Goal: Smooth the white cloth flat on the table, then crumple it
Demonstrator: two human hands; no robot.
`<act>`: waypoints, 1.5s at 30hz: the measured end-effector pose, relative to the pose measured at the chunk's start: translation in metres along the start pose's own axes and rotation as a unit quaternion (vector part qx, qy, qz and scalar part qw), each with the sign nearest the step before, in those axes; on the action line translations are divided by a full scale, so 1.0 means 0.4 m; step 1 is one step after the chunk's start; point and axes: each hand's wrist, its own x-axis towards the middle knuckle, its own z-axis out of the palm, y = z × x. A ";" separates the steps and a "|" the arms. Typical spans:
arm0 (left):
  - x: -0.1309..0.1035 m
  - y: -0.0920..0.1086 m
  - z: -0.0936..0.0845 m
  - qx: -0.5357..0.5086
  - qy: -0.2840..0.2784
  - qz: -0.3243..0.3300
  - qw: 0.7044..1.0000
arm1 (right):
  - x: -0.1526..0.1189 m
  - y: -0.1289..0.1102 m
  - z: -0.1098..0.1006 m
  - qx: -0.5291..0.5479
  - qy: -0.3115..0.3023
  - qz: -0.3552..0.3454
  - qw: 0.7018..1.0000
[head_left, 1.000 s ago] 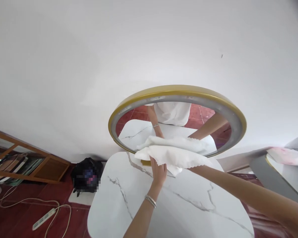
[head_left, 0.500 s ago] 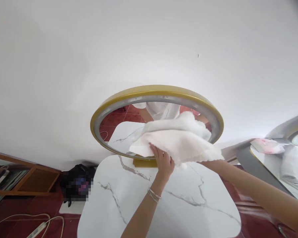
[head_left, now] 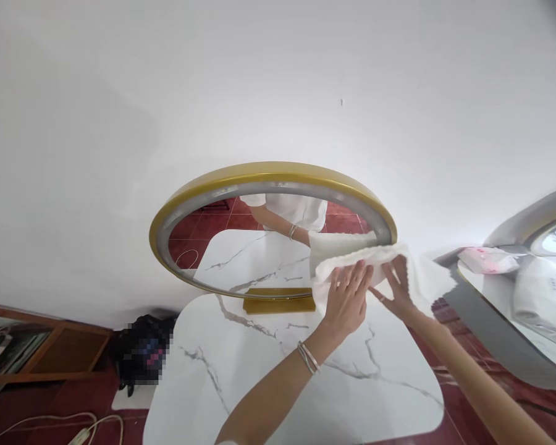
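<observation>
A round mirror [head_left: 241, 259] with a gold frame stands tilted on a gold base [head_left: 278, 304], on a white marble-patterned table [head_left: 204, 383]. A white cloth [head_left: 343, 244] lies against the mirror's lower right part and hangs past the rim. My left hand [head_left: 347, 300], with bracelets at the wrist, presses the cloth to the glass with its fingers stretched along it. Beside it, my right hand [head_left: 398, 290] grips the cloth near the frame's right edge, thumb apart and some fingertips hidden in the folds. Part of my left arm shows in the reflection.
A white wall [head_left: 269, 80] rises behind the mirror. At the right, a second table [head_left: 495, 330] bears a pink-and-white pack [head_left: 488, 259] and a white bag [head_left: 544, 296]. On the left are a wooden cabinet [head_left: 69, 349], a black bag [head_left: 143, 352] and a cable [head_left: 92, 420] on the red floor.
Both hands and the cloth have moved right, from the mirror's middle to its lower right rim. My right hand, formerly hidden behind the cloth, now shows. The view has shifted slightly.
</observation>
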 end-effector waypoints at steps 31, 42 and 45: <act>-0.335 -0.187 -0.032 -0.147 0.094 -0.320 0.931 | -0.282 -0.227 0.144 0.389 -0.005 0.330 0.860; -0.252 -0.081 -0.287 -0.212 0.127 -0.145 0.958 | -0.172 -0.541 -0.077 0.224 0.121 0.020 0.967; -0.249 -0.084 -0.363 -0.213 0.112 -0.137 0.961 | -0.157 -0.530 -0.104 0.210 0.117 -0.001 0.971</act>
